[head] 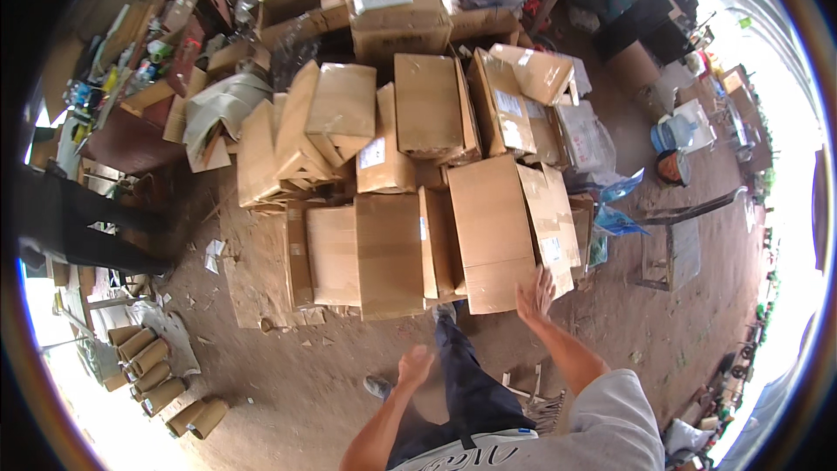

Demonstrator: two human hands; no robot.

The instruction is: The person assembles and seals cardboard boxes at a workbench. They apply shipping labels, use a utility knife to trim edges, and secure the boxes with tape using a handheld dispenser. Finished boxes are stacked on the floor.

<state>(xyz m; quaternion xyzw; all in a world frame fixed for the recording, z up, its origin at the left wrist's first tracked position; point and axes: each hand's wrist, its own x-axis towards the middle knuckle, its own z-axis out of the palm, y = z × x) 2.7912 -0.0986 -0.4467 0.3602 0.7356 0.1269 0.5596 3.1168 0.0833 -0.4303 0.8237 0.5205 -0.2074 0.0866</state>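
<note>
Flattened and partly folded cardboard cartons stand packed on edge in rows before me. My right hand (536, 294) lies with its fingers spread at the lower edge of a large brown carton (492, 229), next to a taped carton (552, 226) with a white label. My left hand (416, 365) hangs in the air above the floor, fingers curled, and nothing shows in it. Left of the large carton stands another plain folded carton (390, 255), apart from both hands. Behind this front row a second row includes an upright brown carton (428, 104).
Several cardboard tubes (153, 376) lie at the lower left. A person in dark trousers (98, 222) stands at the left. On the right are a metal-framed stand (680, 252) and a blue water jug (673, 134). Flat cardboard (255, 275) and scraps cover part of the dirt floor.
</note>
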